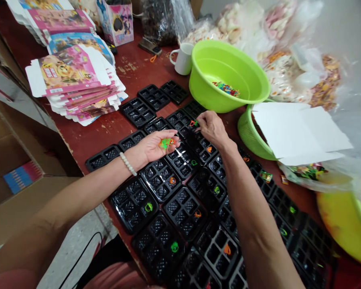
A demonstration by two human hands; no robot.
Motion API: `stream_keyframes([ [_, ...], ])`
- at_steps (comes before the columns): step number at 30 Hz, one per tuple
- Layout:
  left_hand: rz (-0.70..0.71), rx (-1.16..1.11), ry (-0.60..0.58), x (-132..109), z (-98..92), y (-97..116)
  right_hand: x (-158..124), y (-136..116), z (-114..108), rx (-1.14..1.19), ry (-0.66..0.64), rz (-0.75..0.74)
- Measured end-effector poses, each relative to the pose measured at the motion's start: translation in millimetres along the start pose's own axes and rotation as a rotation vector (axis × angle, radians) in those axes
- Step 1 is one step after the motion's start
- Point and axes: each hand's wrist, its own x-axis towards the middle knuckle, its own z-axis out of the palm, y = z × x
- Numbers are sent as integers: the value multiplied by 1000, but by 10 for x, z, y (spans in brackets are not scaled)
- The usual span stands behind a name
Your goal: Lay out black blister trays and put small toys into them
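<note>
My left hand (160, 145), with a pale bead bracelet (128, 163) at the wrist, is turned palm up over the trays. Small green and orange plastic toy rings (167, 143) lie in its cupped palm under curled fingers. Farther right, my right hand (211, 127) reaches down with fingers pinched together at a red-orange and green toy ring (193, 123) over a tray. Black compartment trays (186, 158) cover the table beneath both hands. Several hold one ring in a compartment, such as an orange ring (172, 180) and a green ring (149, 206).
Flat printed boxes (69, 72) are stacked at left. A white mug (183, 59) stands beside a green basin (228, 72) with small coloured pieces inside. White card (301, 130) covers a green basket (252, 132). Filled plastic bags (297, 72) crowd the back right; a yellow basin (343, 220) is at right.
</note>
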Motion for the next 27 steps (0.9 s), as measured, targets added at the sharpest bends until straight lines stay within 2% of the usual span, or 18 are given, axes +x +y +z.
stream_keyframes([
  [5, 210, 263, -40, 102, 120, -105, -231, -406, -126, 173, -18, -155],
  [10, 487, 493, 13, 111, 139, -159, -352, -617, -54, 110, 18, -209],
  [13, 423, 450, 37, 78, 145, -90, -312, -517, -43, 112, 62, -191],
  [17, 303, 345, 63, 21, 118, 22, -134, -179, -33, 131, 122, -17],
  [21, 278, 337, 36, -10, 18, 36, 31, 111, 104, 101, 42, 120],
  [24, 262, 352, 26, 4, -47, 16, 55, 187, 201, 60, -8, 115],
  [27, 246, 379, 37, 40, -42, -1, -15, 128, 195, 106, 20, 76],
])
